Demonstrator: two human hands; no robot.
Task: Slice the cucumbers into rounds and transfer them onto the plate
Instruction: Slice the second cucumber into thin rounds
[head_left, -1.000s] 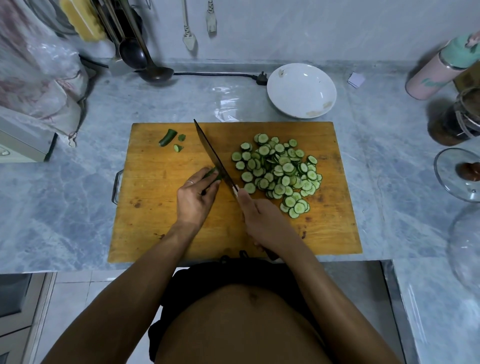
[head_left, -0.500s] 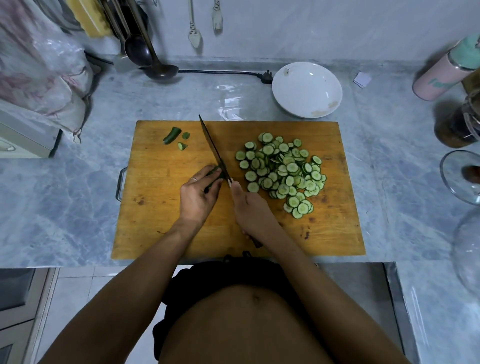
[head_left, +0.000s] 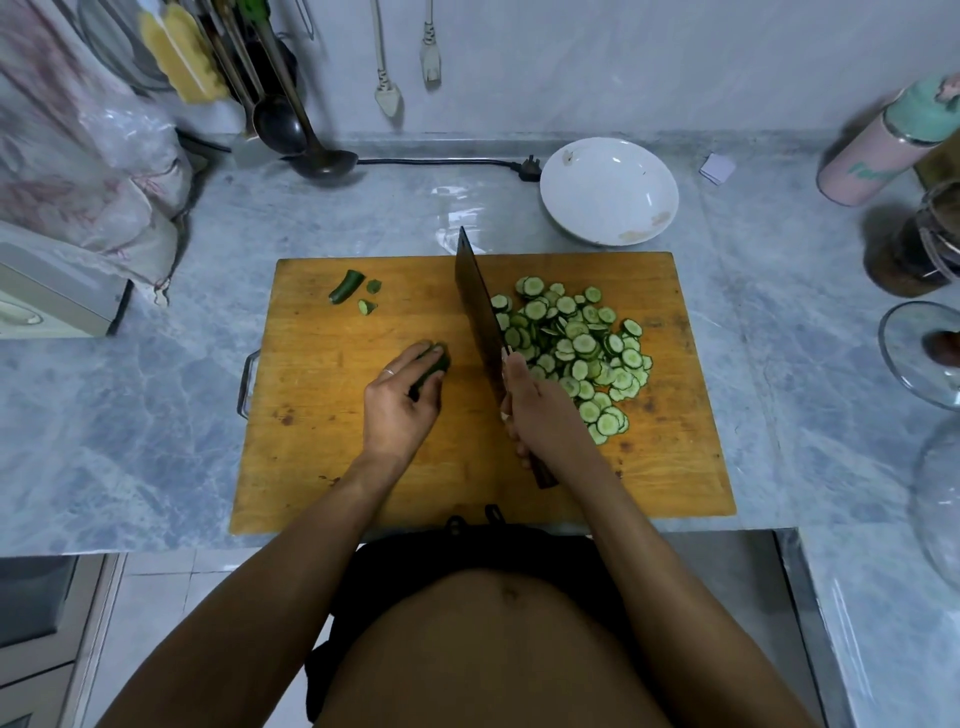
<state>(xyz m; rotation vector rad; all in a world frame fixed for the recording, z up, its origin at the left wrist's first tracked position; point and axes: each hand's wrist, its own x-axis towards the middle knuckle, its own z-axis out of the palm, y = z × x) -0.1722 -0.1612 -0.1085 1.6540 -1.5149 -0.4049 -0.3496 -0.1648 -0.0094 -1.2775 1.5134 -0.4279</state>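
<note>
- Right hand (head_left: 545, 415) clamps the knife (head_left: 480, 306) by its dark handle; the blade's long axis runs from near-right to far-left, tip pointing away, toward the counter.
- Left hand (head_left: 400, 405) curls its fingers round a short dark-green cucumber stub (head_left: 434, 366), left of the blade and apart from it.
- Cucumber rounds (head_left: 576, 348), pale green with dark rims, lie heaped on the cutting board (head_left: 675, 467), right of the blade.
- Three trimmed ends (head_left: 347, 286) lie at the board's far left.
- White plate (head_left: 609, 191) sits beyond the board, holding no slices.
</note>
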